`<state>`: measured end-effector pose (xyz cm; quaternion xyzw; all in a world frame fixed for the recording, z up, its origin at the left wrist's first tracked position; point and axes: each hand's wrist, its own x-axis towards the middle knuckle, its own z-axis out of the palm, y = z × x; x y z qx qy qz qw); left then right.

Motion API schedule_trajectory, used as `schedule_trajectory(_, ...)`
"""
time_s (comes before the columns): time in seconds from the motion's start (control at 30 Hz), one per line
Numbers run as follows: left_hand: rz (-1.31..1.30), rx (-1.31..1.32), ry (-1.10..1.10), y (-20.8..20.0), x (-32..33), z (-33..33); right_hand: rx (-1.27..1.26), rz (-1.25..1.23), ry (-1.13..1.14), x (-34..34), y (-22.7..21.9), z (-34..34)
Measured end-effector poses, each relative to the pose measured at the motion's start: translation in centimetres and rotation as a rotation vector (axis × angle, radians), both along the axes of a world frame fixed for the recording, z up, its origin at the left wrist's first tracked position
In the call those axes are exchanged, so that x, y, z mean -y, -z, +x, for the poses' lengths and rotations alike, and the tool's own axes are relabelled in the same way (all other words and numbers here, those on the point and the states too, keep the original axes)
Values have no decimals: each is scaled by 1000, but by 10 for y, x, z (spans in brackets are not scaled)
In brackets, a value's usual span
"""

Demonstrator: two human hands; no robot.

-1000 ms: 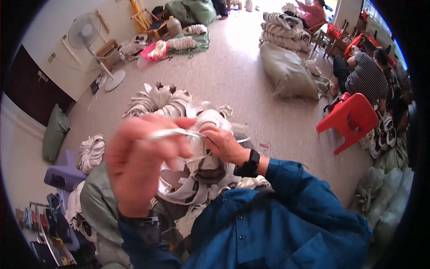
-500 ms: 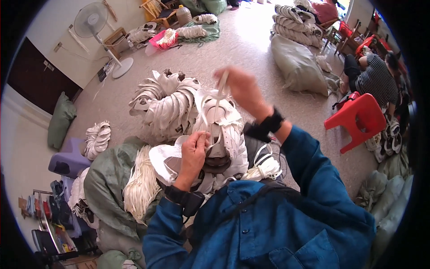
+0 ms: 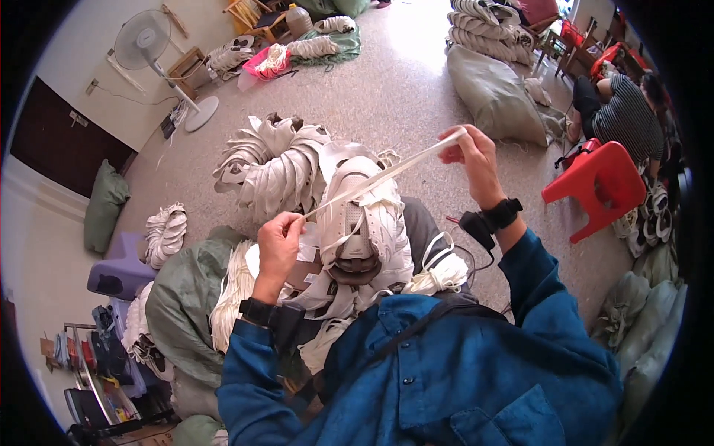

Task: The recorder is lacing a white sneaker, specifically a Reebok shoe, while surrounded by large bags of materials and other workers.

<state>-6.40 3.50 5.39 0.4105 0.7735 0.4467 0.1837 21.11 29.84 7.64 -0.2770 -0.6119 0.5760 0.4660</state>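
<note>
A flat white shoelace (image 3: 390, 172) stretches taut across the centre of the frame, rising to the right in front of a white shoe upper (image 3: 383, 238). The left hand (image 3: 277, 251), left of centre, pinches its lower end between thumb and fingers; the right hand (image 3: 474, 160), right of centre and higher, grips its upper end with bent fingers. The shoe upper sits mid-frame, its dark-edged opening toward the lower edge. A ring of nested shoe uppers (image 3: 279, 178) lies upper left of it, and a lace bundle (image 3: 444, 275) at lower right.
</note>
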Motion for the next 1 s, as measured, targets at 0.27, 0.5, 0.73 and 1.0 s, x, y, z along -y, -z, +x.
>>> schedule_trajectory(0.27,83,427,168,-22,-46,28,117,-239,-4,8,56,32)
schedule_trajectory(0.5,48,344,211,-10,-54,21,512,-34,-146,24,74,35)
schedule_trajectory(0.73,-16,57,193,-9,-59,24,285,155,-63,35,81,11)
schedule_trajectory(1.0,37,-520,239,-5,-57,39,247,569,-262,88,28,-42)
